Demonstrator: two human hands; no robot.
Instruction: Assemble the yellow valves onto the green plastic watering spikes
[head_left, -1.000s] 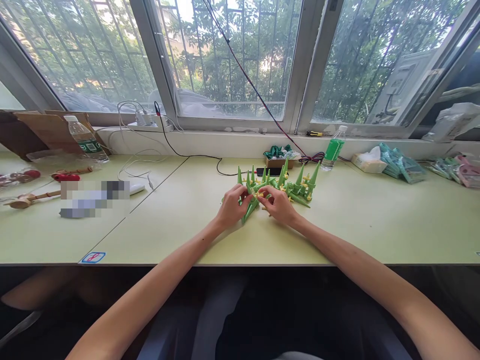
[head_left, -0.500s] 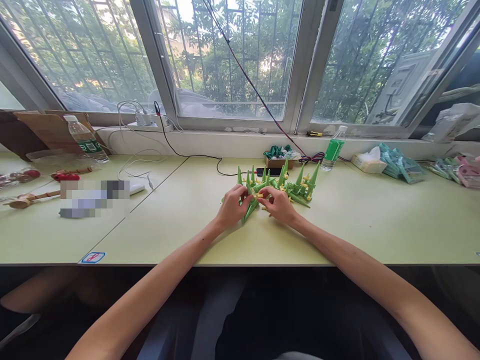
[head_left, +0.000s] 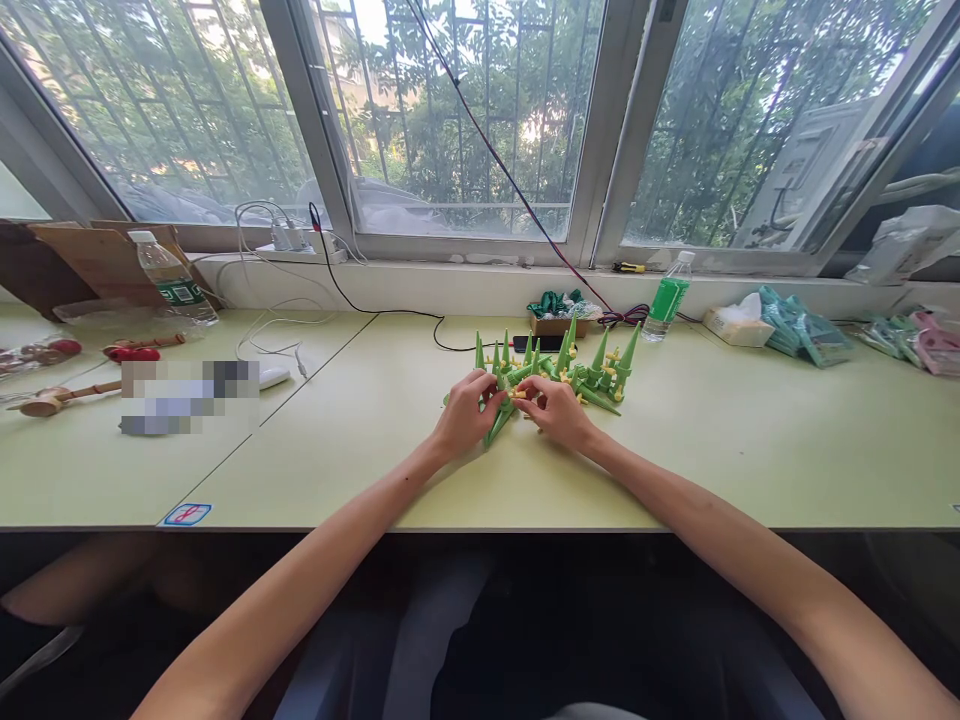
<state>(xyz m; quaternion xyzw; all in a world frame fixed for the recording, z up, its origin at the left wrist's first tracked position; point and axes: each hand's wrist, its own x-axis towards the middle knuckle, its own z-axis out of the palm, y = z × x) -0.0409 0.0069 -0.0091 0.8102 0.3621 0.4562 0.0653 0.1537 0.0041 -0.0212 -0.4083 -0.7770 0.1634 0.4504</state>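
Several green plastic cones [head_left: 628,358] with small yellow pieces on them stand and lie in a cluster on the table in front of me. At the cluster's near left side, my left hand [head_left: 468,412] is closed, thumb and fingers pinching a green cone [head_left: 502,381]. Just to its right, my right hand [head_left: 559,410] pinches a small yellow piece [head_left: 518,394] between thumb and forefinger, close to the cone. Below the two hands another green cone [head_left: 498,425] lies slanted on the table. My fingers hide part of the pieces.
Behind the cones lie a phone [head_left: 536,343] and a small cardboard box [head_left: 559,326]. A green-labelled bottle [head_left: 666,300] and a tissue box [head_left: 738,324] stand to the right. At left are another bottle [head_left: 174,280], white cables [head_left: 281,318] and a wooden kendama [head_left: 67,397].
Both hands stay almost in place. The cone at my left fingers stands more upright, and my right fingers have shifted slightly around the yellow piece.
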